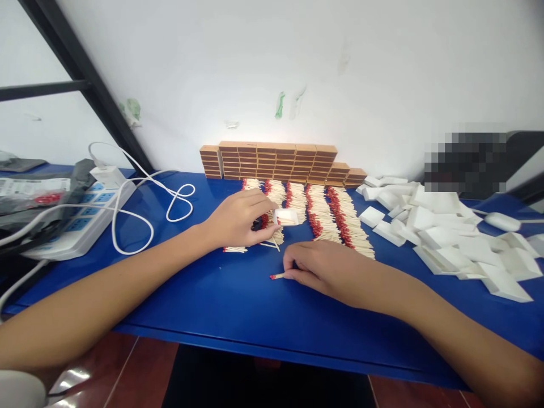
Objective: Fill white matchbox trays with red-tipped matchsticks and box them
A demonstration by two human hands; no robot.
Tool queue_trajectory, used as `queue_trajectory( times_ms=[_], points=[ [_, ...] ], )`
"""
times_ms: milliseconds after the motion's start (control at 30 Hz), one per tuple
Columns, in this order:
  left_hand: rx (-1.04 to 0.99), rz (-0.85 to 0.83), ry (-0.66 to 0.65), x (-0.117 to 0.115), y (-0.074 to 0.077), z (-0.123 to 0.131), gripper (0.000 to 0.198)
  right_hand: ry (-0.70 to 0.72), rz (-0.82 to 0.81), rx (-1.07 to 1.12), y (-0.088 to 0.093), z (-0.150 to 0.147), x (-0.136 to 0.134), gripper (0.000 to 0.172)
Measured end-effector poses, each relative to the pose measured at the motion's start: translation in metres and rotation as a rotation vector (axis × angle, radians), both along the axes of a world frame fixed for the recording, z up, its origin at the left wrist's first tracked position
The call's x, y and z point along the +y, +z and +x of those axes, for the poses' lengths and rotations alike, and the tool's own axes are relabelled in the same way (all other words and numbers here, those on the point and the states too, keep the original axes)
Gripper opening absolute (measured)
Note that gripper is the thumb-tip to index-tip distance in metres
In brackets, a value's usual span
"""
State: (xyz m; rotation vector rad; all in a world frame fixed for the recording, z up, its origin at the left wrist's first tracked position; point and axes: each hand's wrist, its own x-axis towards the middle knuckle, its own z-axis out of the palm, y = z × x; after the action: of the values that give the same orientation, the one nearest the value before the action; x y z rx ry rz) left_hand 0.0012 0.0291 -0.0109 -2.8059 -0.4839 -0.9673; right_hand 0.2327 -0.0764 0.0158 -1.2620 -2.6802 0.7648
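My left hand [244, 215] grips a small white matchbox tray [287, 216] by its left end, above the rows of matches. Pinched between the fingertips of my right hand [318, 263] are a few matches [277, 276], their red heads pointing left, low over the blue table [238, 306]. Behind both hands lie several rows of red-headed matches [323, 215]. A few loose sticks rest below the tray. My left hand and forearm cover part of the leftmost rows.
Stacked matchboxes [276, 161] line the wall behind the matches. A heap of white trays [450, 226] lies at the right. On the left are a power strip [85, 212], a looping white cable [172, 212] and plastic bags [34, 190]. A black metal frame [80, 73] rises at the left.
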Motion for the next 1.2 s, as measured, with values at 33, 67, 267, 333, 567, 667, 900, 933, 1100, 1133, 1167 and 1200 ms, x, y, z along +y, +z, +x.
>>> queue_trajectory(
  times_ms=[33, 67, 267, 333, 567, 667, 900, 933, 1100, 1133, 1167, 1200],
  points=[
    [0.000, 0.000, -0.001, 0.000, 0.000, 0.000, 0.029, -0.001, 0.007, -0.022, 0.001, -0.001, -0.001, 0.031],
    [0.001, 0.002, -0.003, 0.000, 0.000, 0.000, 0.029, -0.002, 0.014, -0.038, 0.001, -0.002, -0.002, 0.031],
    [-0.010, 0.014, -0.020, 0.001, 0.000, 0.000, 0.028, -0.068, 0.032, 0.014, 0.008, 0.003, 0.004, 0.024],
    [-0.013, 0.008, -0.028, 0.000, 0.001, 0.001, 0.028, -0.132, 0.126, 0.086, 0.008, 0.011, 0.013, 0.019],
    [-0.069, 0.028, -0.074, -0.008, 0.002, 0.004, 0.030, -0.274, 0.411, 0.194, -0.005, 0.028, 0.038, 0.018],
    [-0.109, 0.053, -0.097, -0.012, 0.003, 0.006, 0.030, -0.235, 0.407, 0.194, -0.007, 0.026, 0.037, 0.017],
    [-0.085, 0.043, -0.120, -0.013, 0.003, 0.006, 0.030, -0.244, 0.462, 0.182, -0.004, 0.021, 0.032, 0.015],
    [-0.080, 0.042, -0.115, -0.012, 0.003, 0.006, 0.029, -0.243, 0.468, 0.185, -0.004, 0.021, 0.032, 0.014],
    [-0.082, 0.069, -0.057, -0.007, 0.001, 0.005, 0.028, -0.227, 0.530, 0.238, -0.002, 0.018, 0.027, 0.015],
    [-0.090, 0.074, -0.038, -0.006, 0.001, 0.004, 0.028, -0.225, 0.539, 0.253, -0.003, 0.016, 0.025, 0.016],
    [-0.101, 0.080, -0.015, -0.005, 0.001, 0.004, 0.028, -0.228, 0.542, 0.267, -0.004, 0.013, 0.023, 0.016],
    [-0.110, 0.084, 0.009, -0.004, 0.001, 0.003, 0.028, -0.234, 0.538, 0.276, -0.005, 0.010, 0.021, 0.016]
  ],
)
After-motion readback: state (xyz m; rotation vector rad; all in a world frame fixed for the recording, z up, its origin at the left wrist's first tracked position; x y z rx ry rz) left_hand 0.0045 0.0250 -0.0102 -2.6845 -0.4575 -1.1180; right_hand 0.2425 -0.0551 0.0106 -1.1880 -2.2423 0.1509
